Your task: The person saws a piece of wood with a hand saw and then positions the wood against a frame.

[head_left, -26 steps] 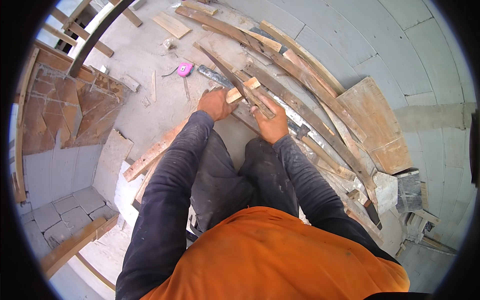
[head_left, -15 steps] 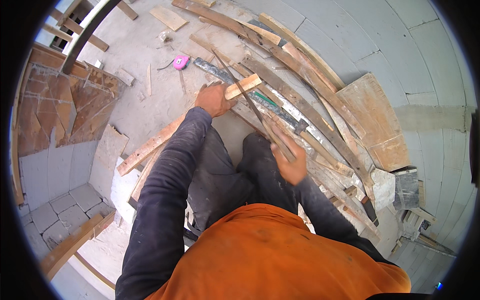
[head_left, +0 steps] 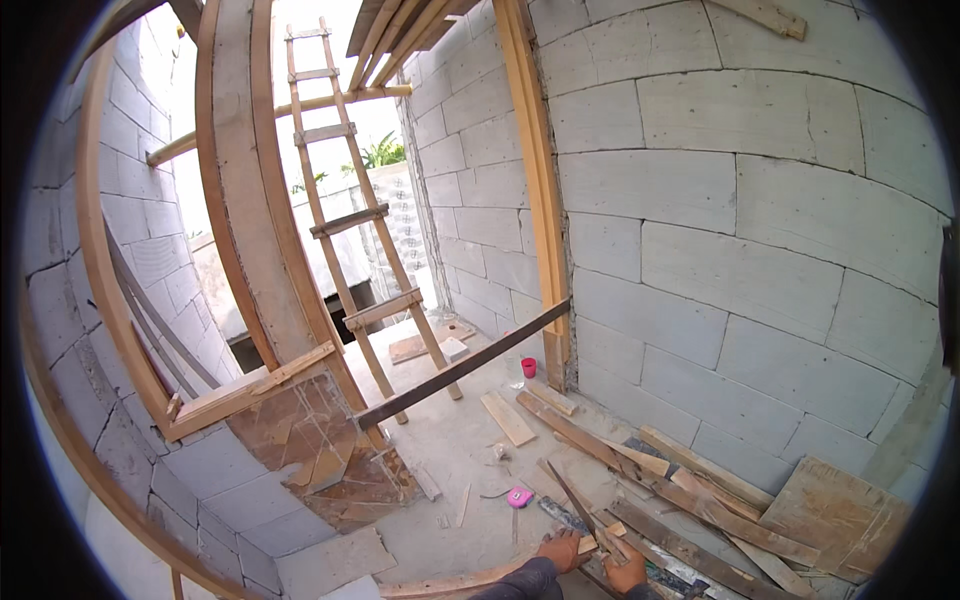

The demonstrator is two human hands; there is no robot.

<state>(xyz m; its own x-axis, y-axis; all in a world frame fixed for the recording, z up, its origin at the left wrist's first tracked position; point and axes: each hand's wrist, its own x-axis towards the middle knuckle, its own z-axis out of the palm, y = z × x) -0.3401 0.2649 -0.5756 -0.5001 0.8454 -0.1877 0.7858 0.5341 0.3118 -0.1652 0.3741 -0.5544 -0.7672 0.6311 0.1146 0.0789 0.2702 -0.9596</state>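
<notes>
Pale grey block walls (head_left: 690,275) close in a bare, dusty floor (head_left: 455,455), which carries everything I am working among. Nearest to me, at the low edge of my view, are two hands. I have the left hand (head_left: 560,550) closed on a short pale wood piece (head_left: 588,545), its fingers bent down at the left end. Just to the right, the right hand (head_left: 625,570) is wrapped around the handle of one handsaw (head_left: 571,490); its thin blade lies across the wood and points to the far left.

To the right of the hands I see long boards (head_left: 680,490) strewn toward the wall, overlapping too much for me to count, with one squarish brown panel (head_left: 835,515) at their right end. A little beyond the hands, to the left, sits one pink tape measure (head_left: 519,497).

Farther off, one flat plank (head_left: 508,418) lies by itself. Past it, near the foot of an upright wooden post (head_left: 540,200), stands the one container I can make out, a red cup (head_left: 529,369); I cannot tell what is in it. Farther left, I count one white block (head_left: 454,349) on the floor and one wooden ladder (head_left: 384,309) with five rungs in sight, leaning in the bright opening.
</notes>
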